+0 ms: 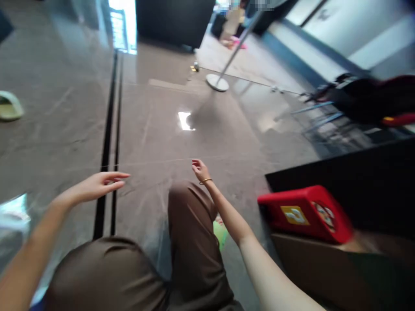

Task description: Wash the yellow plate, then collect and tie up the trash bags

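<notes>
Nothing is gripped: the left hand [97, 185] lies flat at nine o'clock, fingers together and stretched out, its long axis pointing toward three o'clock. The right hand [200, 169], at centre, shows loosely curled fingers with a gap between them, a bangle [205, 181] on its wrist. One red box [304, 214] sits at four o'clock; one white lamp base [217, 82] stands at twelve.

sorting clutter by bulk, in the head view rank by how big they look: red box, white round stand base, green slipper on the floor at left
1. red box, largest, though it is nearest the camera
2. white round stand base and green slipper look alike; unsure
</notes>
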Available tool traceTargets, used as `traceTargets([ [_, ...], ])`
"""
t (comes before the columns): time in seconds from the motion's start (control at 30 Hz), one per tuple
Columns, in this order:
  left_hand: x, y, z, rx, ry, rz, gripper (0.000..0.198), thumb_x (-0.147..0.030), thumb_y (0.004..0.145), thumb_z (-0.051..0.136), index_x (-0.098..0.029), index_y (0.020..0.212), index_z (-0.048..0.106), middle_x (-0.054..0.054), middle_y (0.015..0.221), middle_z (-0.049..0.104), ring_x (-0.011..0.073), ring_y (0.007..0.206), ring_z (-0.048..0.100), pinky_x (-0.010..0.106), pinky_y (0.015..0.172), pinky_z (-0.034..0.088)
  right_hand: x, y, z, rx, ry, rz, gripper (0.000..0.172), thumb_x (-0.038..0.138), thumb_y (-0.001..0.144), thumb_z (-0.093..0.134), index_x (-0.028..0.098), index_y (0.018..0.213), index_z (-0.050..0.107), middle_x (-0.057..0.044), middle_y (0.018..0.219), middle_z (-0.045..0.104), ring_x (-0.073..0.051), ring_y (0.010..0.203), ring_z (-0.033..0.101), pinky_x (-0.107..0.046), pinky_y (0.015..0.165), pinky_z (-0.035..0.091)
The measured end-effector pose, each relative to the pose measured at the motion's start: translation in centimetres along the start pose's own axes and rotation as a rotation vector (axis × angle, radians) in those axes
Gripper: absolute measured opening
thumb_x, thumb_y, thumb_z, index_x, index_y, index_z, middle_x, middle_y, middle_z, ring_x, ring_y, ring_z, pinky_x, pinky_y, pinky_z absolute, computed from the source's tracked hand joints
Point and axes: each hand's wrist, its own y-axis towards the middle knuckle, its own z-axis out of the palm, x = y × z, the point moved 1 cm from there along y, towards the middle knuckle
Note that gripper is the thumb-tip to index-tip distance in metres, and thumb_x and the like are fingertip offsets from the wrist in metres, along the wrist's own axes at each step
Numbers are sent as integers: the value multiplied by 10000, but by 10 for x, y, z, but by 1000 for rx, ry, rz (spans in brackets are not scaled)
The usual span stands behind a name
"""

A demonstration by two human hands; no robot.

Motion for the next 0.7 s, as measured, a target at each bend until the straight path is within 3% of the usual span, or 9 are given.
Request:
traceTargets([
  [0.07, -13, 25, 5, 37, 121, -10, 493, -751, 711, 564, -471, 1108, 652, -210, 1171, 698, 193, 1143, 626, 362, 1072, 412, -33, -2, -51, -101, -8, 11, 257, 210, 768, 562, 193, 1019, 617, -100, 1080, 703, -193, 991, 650, -370, 928, 500],
  [0.13, -31, 59, 21, 70, 235, -26, 452, -832, 668, 513, -582, 1025, 632, -314, 1075, 690, 187, 1135, 636, 364, 1076, 400, -79, -10, -107, -262, 53, 67, 268, 235, 769, 569, 198, 1030, 611, -105, 1110, 692, -196, 1018, 640, -369, 937, 496],
  [0.27, -92, 154, 89, 232, 435, 38, 386, -860, 669, 441, -663, 964, 596, -392, 1031, 655, 186, 1142, 640, 375, 1068, 412, -195, -55, -236, -685, 380, 307, 321, 312, 725, 596, 196, 1023, 572, -88, 1021, 694, -186, 929, 646, -320, 803, 537],
  [0.33, -140, 209, 139, 313, 477, 129, 323, -804, 712, 462, -642, 950, 608, -376, 1002, 672, 179, 1076, 667, 379, 1035, 434, -250, -91, -300, -899, 535, 375, 337, 357, 701, 621, 215, 1000, 560, -55, 982, 691, -173, 881, 648, -288, 735, 543],
  [0.4, -202, 262, 198, 374, 525, 213, 319, -749, 727, 492, -577, 951, 640, -318, 965, 711, 179, 1004, 685, 376, 980, 462, -292, -129, -359, -1039, 677, 406, 328, 380, 696, 642, 239, 983, 567, -28, 954, 692, -166, 866, 658, -283, 720, 552],
  [0.5, -316, 320, 298, 458, 672, 350, 374, -646, 746, 499, -430, 997, 674, -186, 986, 755, 177, 968, 680, 324, 906, 482, -326, -176, -424, -1051, 944, 500, 246, 348, 717, 631, 253, 942, 604, -28, 916, 703, -178, 871, 685, -327, 755, 583],
  [0.6, -425, 343, 394, 473, 866, 541, 342, -413, 834, 488, -269, 1071, 689, -41, 1005, 769, 142, 889, 680, 237, 834, 461, -328, -208, -461, -935, 1072, 539, 190, 336, 746, 600, 235, 901, 645, -73, 961, 722, -216, 934, 700, -383, 806, 600],
  [0.7, -496, 336, 466, 490, 1048, 680, 316, -306, 874, 495, -245, 1111, 696, 10, 1060, 757, 150, 874, 676, 225, 792, 445, -311, -226, -484, -888, 999, 421, 226, 347, 762, 625, 239, 955, 668, -77, 1050, 727, -231, 1006, 696, -407, 860, 596],
])
